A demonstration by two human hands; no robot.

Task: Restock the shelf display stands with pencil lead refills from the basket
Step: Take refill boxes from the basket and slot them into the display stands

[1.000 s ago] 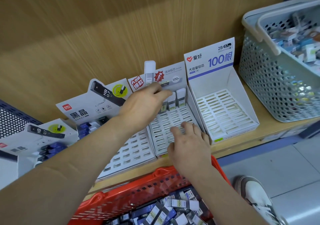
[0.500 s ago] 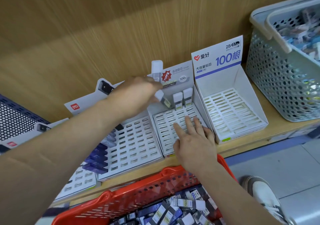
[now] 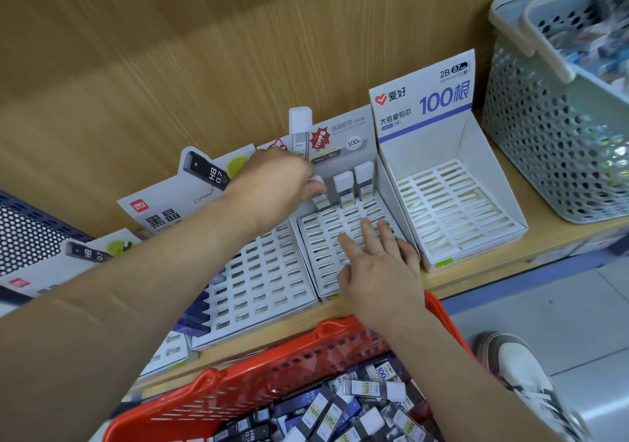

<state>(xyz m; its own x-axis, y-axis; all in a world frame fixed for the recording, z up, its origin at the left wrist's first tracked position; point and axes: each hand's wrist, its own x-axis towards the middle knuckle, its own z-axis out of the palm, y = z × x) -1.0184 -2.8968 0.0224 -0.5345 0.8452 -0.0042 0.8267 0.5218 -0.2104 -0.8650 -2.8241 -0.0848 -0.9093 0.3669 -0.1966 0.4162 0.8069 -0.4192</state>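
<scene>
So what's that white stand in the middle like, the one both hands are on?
The middle display stand looks like white cardboard: a slotted tray, side walls, a grey back card with a red starburst. It sits on the wooden shelf between two other stands. Two white-capped refill cases stand in its back row; the left hand pinches a third case beside them, and the right hand's fingers lie flat on the slots.

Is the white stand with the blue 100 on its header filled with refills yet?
No, the 100 stand shows only bare empty slots.
</scene>
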